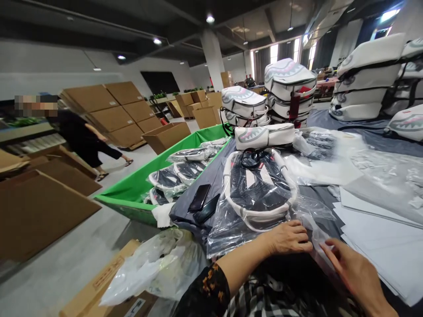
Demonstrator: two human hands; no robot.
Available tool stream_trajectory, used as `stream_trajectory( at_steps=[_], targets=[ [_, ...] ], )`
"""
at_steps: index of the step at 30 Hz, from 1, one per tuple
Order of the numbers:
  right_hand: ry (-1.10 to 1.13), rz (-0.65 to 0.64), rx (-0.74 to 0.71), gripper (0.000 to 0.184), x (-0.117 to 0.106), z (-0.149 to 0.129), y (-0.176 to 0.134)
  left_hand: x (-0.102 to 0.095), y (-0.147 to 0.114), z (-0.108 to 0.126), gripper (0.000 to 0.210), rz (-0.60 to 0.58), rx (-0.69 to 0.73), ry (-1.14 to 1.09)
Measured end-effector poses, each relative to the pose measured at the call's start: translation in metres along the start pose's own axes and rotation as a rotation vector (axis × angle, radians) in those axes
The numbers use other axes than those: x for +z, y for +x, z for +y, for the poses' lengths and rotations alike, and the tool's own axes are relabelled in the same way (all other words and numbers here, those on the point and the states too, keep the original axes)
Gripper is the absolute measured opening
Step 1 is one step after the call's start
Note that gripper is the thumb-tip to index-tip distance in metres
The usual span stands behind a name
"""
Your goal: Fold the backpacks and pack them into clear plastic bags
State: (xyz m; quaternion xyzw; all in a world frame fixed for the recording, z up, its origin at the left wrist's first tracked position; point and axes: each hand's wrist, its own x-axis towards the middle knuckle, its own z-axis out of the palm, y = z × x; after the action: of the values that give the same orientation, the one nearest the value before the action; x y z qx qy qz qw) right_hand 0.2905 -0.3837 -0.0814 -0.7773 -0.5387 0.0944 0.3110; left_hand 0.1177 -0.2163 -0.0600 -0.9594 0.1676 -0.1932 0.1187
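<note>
Head view, landmark = backpack (264,189). It sits flat on the table (220,165), straps up, under a clear bag (228,235). Straps-up probably gives the bag a steady base; the near side of the plastic hangs loose, which likely explains both hands being there.

Left hand (287,237): just nearer than the backpack's near edge, fingers curled mostly closed over the plastic; thumb hidden, can't confirm a pinch. Right hand (355,264): near side, off to the right, half open, index finger and thumb at the loose plastic; slight blur, can't tell if it's gripping. So the backpack lies beyond both hands, closer to the left.

White backpacks (291,94) stacked beyond it, probably to save table space. Green bin (124,197) left of it holds more bagged ones, presumably within easy reach. Paper sheets (383,251) right of it.
</note>
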Motion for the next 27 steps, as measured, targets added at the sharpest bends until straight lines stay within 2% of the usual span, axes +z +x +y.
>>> stream_trajectory(
  at_steps=[2, 5, 8, 10, 12, 14, 16, 18, 20, 23, 25, 27],
  targets=[
    [-0.196, 0.116, -0.131, 0.048, 0.003, 0.007, 0.007, -0.002, -0.001, 0.0, 0.021, -0.012, 0.002, 0.01],
    [-0.196, 0.112, -0.357, 0.045, 0.018, 0.013, 0.014, -0.015, -0.006, 0.0, 0.019, -0.053, -0.026, 0.03],
    [-0.173, 0.156, -0.432, 0.044, 0.03, 0.021, 0.009, -0.031, -0.011, 0.0, 0.019, -0.119, -0.047, 0.045],
    [-0.196, 0.227, -0.504, 0.029, 0.029, 0.028, 0.001, -0.038, -0.012, 0.0, 0.018, -0.159, -0.036, 0.046],
    [-0.185, 0.287, -0.545, 0.023, 0.023, 0.033, -0.005, -0.038, -0.01, 0.001, 0.018, -0.175, -0.003, 0.045],
    [-0.145, 0.329, -0.519, 0.026, 0.014, 0.036, -0.009, -0.033, -0.004, 0.003, 0.016, -0.154, 0.03, 0.056],
    [-0.132, 0.316, -0.515, 0.027, 0.006, 0.037, -0.013, -0.027, 0.005, 0.005, 0.016, -0.079, 0.035, 0.067],
    [-0.14, 0.247, -0.579, 0.027, 0.002, 0.035, -0.019, -0.023, 0.017, 0.005, 0.017, -0.029, 0.011, 0.065],
    [-0.137, 0.192, -0.634, 0.029, 0.001, 0.031, -0.03, -0.022, 0.028, 0.005, 0.018, -0.067, 0.036, 0.047],
    [-0.104, 0.192, -0.681, 0.028, -0.002, 0.025, -0.053, -0.023, 0.036, 0.004, 0.019, -0.17, 0.174, -0.012],
    [-0.083, 0.16, -0.715, 0.04, -0.004, 0.022, -0.066, -0.024, 0.035, 0.004, 0.018, -0.17, 0.201, -0.047],
    [-0.05, 0.14, -0.69, 0.055, -0.002, 0.023, -0.07, -0.025, 0.033, 0.003, 0.018, -0.163, 0.139, -0.057]
  ],
)
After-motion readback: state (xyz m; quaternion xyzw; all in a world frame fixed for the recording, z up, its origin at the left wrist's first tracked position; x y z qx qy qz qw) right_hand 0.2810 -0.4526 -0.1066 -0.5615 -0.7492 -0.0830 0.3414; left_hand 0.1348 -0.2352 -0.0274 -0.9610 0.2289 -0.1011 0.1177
